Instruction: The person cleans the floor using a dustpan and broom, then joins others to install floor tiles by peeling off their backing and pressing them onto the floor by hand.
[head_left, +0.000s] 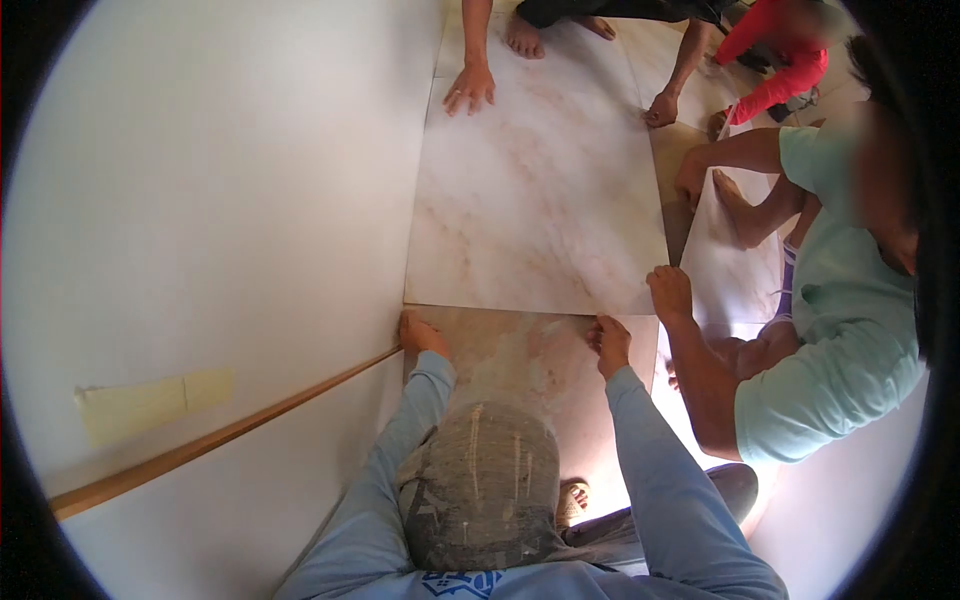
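A large marbled sheet [540,200] lies over the floor, its near edge running across in front of me. My left hand [424,335] is at the near left corner of this sheet, beside the wall; its fingers are partly hidden. My right hand [609,343] pinches the near edge of the sheet, toward its right side. Under and in front of the edge a brownish marbled floor surface [500,350] shows between my forearms.
A co-worker in a light green shirt [850,350] has a hand at the sheet's near right corner. Another person's hands [470,88] touch its far part. A person in red [790,80] crouches beyond. A wooden strip [230,433] runs along the left wall.
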